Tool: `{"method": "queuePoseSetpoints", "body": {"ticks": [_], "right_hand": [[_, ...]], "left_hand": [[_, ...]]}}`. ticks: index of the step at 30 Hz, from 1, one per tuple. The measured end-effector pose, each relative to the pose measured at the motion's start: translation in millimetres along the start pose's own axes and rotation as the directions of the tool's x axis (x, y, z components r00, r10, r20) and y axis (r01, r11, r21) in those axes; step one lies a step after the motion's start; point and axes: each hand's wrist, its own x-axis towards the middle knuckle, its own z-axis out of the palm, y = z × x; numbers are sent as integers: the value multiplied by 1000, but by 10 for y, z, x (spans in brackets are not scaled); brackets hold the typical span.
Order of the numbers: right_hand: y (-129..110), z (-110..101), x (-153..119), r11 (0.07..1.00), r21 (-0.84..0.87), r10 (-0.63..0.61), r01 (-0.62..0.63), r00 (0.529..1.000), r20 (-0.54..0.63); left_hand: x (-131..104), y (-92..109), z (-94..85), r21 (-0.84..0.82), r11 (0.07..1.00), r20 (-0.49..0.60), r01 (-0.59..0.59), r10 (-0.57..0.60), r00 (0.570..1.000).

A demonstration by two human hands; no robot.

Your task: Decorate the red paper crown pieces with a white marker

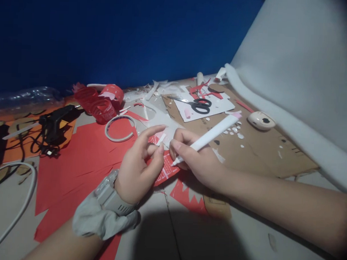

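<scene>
My right hand is closed round a white marker with a pinkish far end. The marker's tip points down at a red paper piece with white line markings. My left hand, with a grey watch and a pale scrunchie at the wrist, is beside that piece. Its thumb and fingertips are pressed together by a small white strip. A roll of tape lies just left of my left hand, on red paper sheets.
Black-handled scissors lie on white paper over brown cardboard. Red rolled strips stand at the back left, near a black glue gun. A cream rounded device sits at the right. Paper scraps are scattered behind my hands.
</scene>
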Motion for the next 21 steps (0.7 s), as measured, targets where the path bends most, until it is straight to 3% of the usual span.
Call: {"method": "queuePoseSetpoints", "body": {"ticks": [21], "right_hand": [[1,-6,3,998,55,-30,28,999,34]], "left_hand": [[18,-39,2,11,999,-4,-47,47,999]]}}
